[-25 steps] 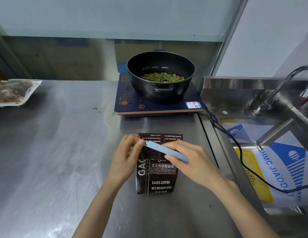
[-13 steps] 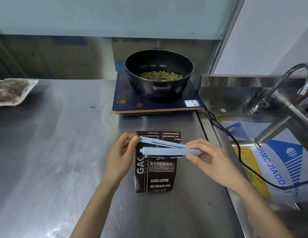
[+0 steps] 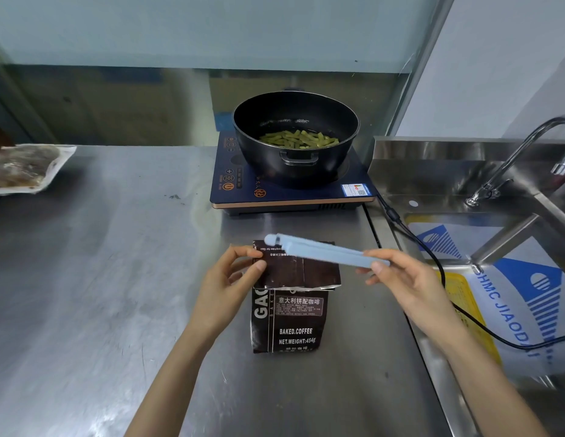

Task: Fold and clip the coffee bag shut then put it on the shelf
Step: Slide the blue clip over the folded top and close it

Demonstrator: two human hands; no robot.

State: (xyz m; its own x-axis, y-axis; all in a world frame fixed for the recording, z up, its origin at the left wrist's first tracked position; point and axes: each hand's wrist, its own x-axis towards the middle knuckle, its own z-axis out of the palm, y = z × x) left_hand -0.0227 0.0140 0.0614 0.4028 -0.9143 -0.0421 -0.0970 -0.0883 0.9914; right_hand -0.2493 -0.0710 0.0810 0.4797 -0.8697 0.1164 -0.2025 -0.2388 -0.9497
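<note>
A dark brown coffee bag [image 3: 289, 323] with white print lies flat on the steel counter [image 3: 101, 279], its top flap folded down toward me. My left hand [image 3: 226, 285] pinches the left edge of that folded flap. My right hand [image 3: 401, 282] grips the right end of a long light-blue sealing clip [image 3: 322, 250]. The clip hovers slanted over the flap's upper edge, hinge end at the upper left. Whether its two arms straddle the fold I cannot tell. No shelf is in view.
A black pot [image 3: 295, 137] of green beans sits on a blue induction cooker [image 3: 290, 187] behind the bag. Its black cable [image 3: 432, 263] runs right over a sink [image 3: 511, 279] with a tap [image 3: 527, 152]. A sealed food packet [image 3: 25, 168] lies far left.
The clip opened half a second ago while the left hand steadied its hinge end. Now my right hand alone holds it, lifted above the flap; my left hand shifted to the flap's edge.
</note>
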